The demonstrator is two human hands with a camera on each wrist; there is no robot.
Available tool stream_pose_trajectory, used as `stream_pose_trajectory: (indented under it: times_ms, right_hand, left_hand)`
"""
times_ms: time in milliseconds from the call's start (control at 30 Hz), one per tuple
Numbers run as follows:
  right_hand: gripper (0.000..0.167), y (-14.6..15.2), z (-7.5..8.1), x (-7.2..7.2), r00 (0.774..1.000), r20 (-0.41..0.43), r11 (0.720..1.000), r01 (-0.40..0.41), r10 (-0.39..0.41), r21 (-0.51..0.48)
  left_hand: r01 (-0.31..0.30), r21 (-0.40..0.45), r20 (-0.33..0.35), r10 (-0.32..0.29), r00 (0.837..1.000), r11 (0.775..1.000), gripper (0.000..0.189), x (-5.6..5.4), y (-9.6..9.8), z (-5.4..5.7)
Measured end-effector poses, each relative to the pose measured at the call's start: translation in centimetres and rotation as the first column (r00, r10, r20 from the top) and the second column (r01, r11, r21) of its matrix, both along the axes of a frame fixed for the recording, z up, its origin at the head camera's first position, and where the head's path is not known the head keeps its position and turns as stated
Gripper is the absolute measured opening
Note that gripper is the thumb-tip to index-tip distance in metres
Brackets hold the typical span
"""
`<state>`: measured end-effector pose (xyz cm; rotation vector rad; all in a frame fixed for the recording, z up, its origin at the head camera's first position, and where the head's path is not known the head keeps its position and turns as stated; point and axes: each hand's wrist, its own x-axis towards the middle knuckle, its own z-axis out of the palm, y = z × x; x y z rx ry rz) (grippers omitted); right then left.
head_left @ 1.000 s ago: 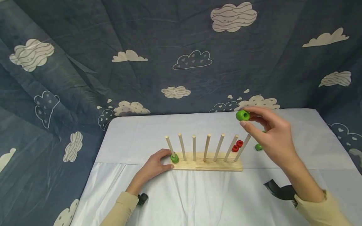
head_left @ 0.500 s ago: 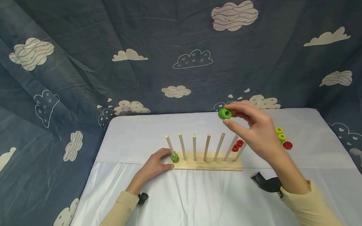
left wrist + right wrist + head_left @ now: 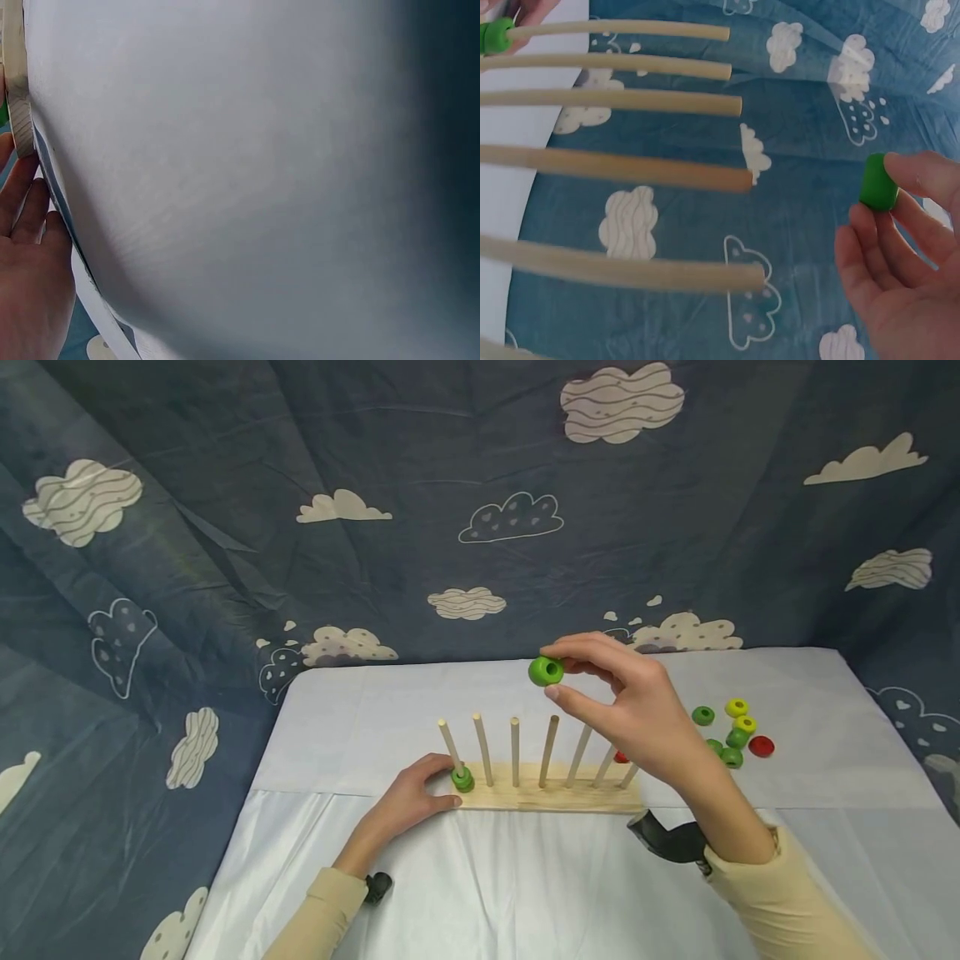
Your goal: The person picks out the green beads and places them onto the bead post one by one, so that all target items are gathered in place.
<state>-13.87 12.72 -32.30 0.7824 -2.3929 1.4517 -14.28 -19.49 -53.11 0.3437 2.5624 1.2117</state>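
A wooden peg board (image 3: 547, 798) with a row of upright pegs stands on the white-covered table. My left hand (image 3: 406, 798) grips its left end, thumb at the front edge and fingers behind. In the left wrist view, fingers (image 3: 30, 206) touch the end of the wooden base (image 3: 20, 124). Green beads (image 3: 462, 779) sit low on the leftmost peg. High above the middle pegs, my right hand (image 3: 626, 706) pinches a green bead (image 3: 546, 671) between thumb and fingertips, its hole showing. The right wrist view has this bead (image 3: 879, 182) beyond the peg tips.
Loose on the table at right lie several green beads (image 3: 702, 716), two yellow beads (image 3: 737, 707) and a red piece (image 3: 761, 746). Another red bead (image 3: 622, 757) shows behind the right pegs, partly hidden by the right hand. A dark cloud-print curtain (image 3: 420, 560) hangs behind the table.
My right hand has moved left with the green bead, from over the board's right end to over its middle. The loose beads at right have come into sight. The left hand stays put.
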Motion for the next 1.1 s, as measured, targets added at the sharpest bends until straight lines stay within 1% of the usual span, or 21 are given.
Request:
stream_pose_trajectory:
  times_ms: [167, 333, 433, 533, 700, 900, 1100]
  right_hand:
    - [0.041, -1.1, 0.2, -0.1, 0.999, 0.017, 0.999, -0.038, 0.038, -0.011]
    - [0.041, -2.1, 0.5, -0.3, 0.996, 0.046, 0.997, -0.075, 0.074, 0.028]
    - [0.038, -2.7, 0.7, -0.6, 0.994, 0.044, 0.993, -0.106, 0.103, 0.06]
    - [0.036, -3.2, 0.6, -1.0, 0.991, 0.024, 0.988, -0.131, 0.129, 0.081]
    - [0.036, -4.0, 0.3, -1.7, 0.986, 0.017, 0.982, -0.167, 0.166, 0.085]
    - [0.04, -5.1, 0.1, -2.2, 0.975, 0.057, 0.967, -0.222, 0.216, 0.126]
    - [0.037, -6.3, 0.0, -2.5, 0.961, 0.104, 0.948, -0.269, 0.254, 0.168]
  left_hand:
    - [-0.002, 0.006, 0.01, 0.002, 1.0, 1.0, 0.051, 0.0, 0.1, 0.3]
    - [-0.009, 0.005, 0.014, 0.009, 1.0, 1.0, 0.051, 0.0, 0.1, 0.5]
    - [-0.008, 0.005, 0.01, 0.008, 1.0, 1.0, 0.051, 0.0, 0.1, 0.4]
    - [-0.005, 0.006, 0.008, 0.005, 1.0, 1.0, 0.052, 0.1, 0.1, 0.4]
    - [0.0, 0.012, 0.009, 0.0, 1.0, 1.0, 0.053, 0.0, 0.0, 0.4]
    - [0.011, 0.021, 0.002, -0.011, 1.0, 1.0, 0.051, -0.1, 0.0, 0.4]
    - [0.019, 0.015, -0.012, -0.019, 1.0, 1.0, 0.05, -0.1, -0.1, 0.3]
